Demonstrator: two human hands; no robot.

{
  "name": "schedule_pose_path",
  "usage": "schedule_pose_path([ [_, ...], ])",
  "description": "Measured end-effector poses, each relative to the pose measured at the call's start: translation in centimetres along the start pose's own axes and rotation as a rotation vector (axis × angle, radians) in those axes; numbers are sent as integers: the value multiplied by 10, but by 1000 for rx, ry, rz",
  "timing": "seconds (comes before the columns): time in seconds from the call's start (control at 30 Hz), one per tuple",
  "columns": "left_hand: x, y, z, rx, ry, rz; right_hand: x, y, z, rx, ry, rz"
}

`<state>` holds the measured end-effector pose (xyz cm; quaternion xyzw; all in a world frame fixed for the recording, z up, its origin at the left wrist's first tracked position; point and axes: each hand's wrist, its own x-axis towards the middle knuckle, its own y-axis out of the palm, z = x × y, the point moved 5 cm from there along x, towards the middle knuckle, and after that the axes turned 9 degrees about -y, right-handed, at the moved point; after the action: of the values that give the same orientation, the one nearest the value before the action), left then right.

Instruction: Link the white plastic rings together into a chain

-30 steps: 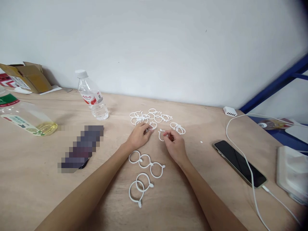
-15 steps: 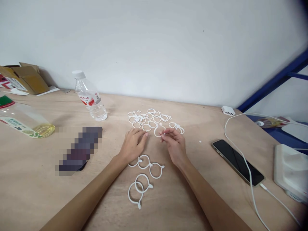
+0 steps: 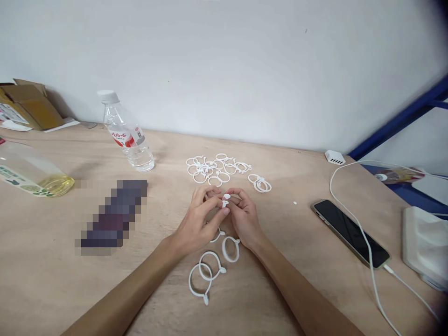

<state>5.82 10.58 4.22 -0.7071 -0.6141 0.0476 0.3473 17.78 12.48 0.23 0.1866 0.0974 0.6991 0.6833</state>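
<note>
- The left hand (image 3: 196, 224) and the right hand (image 3: 245, 219) meet fingertip to fingertip at the middle of the wooden table (image 3: 70, 280).
- Both pinch one white plastic ring (image 3: 225, 199); only its tab shows between the fingers, which are curled nearly closed around it.
- Just at 6 o'clock of the hands lie linked white rings (image 3: 210, 270), partly hidden under the wrists.
- At 12 o'clock, near the wall, sits a pile of loose rings (image 3: 213, 168), with a small pair of rings (image 3: 261, 183) beside it at 3 o'clock.
- A water bottle (image 3: 126, 133) stands at 10 o'clock of the hands.
- A phone (image 3: 350, 232) on a white cable (image 3: 366, 254) lies at 3 o'clock, well apart.
</note>
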Motion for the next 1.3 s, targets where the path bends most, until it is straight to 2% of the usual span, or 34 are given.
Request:
schedule_pose_path([
  [0.13,2,-2,7,23,-19,55,5,-11,5,-75,-113,-40],
  [0.2,4,-2,11,60,3,87,7,-17,6,-106,-122,-57],
  [0.3,4,-1,16,112,40,87,10,-20,6,-135,-78,25],
  [0.43,3,-2,17,161,100,30,8,-15,11,-228,-43,157],
  [0.57,3,-4,11,198,221,-42,1,-15,19,-375,-96,178],
  [0.7,0,0,6,202,334,-20,-8,-21,24,-535,-179,192],
  [0.8,-2,1,6,185,350,0,-11,-26,25,-567,-195,182],
  [0.9,-1,-1,9,135,274,23,-12,-28,27,-547,-181,177],
  [1.1,3,0,16,37,32,130,-11,-28,27,-478,-153,175],
  [1.3,4,2,24,-141,-172,204,-11,-26,27,-535,-185,204],
])
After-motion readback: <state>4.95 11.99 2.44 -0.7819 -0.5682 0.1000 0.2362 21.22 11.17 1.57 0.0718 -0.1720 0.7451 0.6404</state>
